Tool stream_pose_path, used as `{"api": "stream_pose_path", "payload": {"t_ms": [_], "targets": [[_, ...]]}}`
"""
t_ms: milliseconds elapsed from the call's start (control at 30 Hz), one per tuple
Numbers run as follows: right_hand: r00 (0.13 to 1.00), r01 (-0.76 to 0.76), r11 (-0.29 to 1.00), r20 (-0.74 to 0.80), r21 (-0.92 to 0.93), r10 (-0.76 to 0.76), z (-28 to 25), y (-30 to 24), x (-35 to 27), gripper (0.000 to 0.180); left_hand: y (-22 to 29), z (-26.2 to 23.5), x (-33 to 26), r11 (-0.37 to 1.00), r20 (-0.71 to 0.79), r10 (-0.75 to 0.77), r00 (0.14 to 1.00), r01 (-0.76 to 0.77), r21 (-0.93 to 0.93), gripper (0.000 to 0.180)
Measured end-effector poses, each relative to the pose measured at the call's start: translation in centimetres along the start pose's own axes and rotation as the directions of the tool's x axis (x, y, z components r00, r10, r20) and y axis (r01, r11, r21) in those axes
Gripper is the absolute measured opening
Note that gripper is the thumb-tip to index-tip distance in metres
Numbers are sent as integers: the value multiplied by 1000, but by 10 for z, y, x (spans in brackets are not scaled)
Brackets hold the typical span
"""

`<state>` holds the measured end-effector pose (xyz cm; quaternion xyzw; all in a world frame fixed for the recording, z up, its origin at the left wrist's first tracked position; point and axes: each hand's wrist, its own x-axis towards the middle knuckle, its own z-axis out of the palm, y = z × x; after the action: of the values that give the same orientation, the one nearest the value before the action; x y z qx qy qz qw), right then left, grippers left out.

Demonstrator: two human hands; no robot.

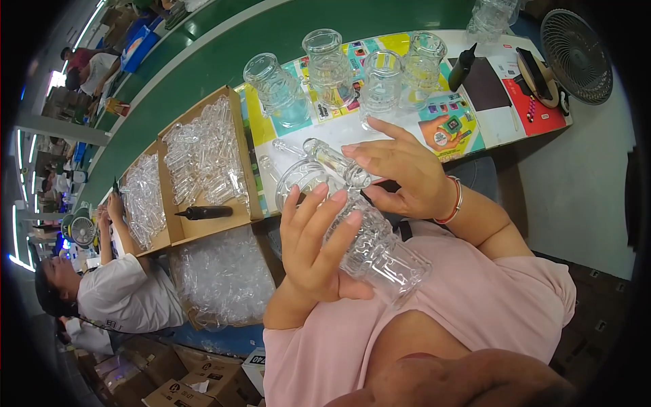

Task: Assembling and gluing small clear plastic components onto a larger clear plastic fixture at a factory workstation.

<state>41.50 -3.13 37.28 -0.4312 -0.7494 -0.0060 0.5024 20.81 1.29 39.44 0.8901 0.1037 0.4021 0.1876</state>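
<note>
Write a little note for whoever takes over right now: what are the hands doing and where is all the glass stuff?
Left hand grips the big clear glass piece around its ribbed body. Right hand holds the small glass tube at the piece's top end.
Four similar glass pieces stand on the table. Cardboard trays to the left hold small glass tubes and a black tool.
Whether the tube is fully seated cannot be told.

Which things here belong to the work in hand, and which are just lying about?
In use:
left hand
right hand
clear ribbed glass vessel
small clear glass tube

Lying about:
four upturned clear glass jars
cardboard box of clear glass tubes
black pen-shaped tool
black desk fan
</note>
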Motion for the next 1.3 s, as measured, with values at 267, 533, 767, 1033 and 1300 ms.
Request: {"api": "stream_pose_path", "payload": {"t_ms": [267, 533, 767, 1033, 1300], "targets": [[1000, 1, 998, -21, -56, -2, 0, -1, -1, 51, 3, 1, 2, 988, 87, 40, 995, -52, 143, 72], [993, -87, 988, 86, 125, 77, -22, 5, 6, 43, -9, 14, -20, 657, 229, -401, 887, 453, -603, 82], [869, -316, 645, 484, 696, -97, 5, -21, -24, 59, -17, 23, -42, 219, 630, -147, 762, 646, -731, 85], [879, -96, 728, 401, 678, -258, 5, -27, -43, 60, -13, 26, -50, 624, 407, 123, 905, 249, -741, 97], [798, -149, 619, 463, 771, -385, 13, -30, -36, 63, -7, 29, -48, 606, 370, 142, 918, 215, -766, 111]]}}
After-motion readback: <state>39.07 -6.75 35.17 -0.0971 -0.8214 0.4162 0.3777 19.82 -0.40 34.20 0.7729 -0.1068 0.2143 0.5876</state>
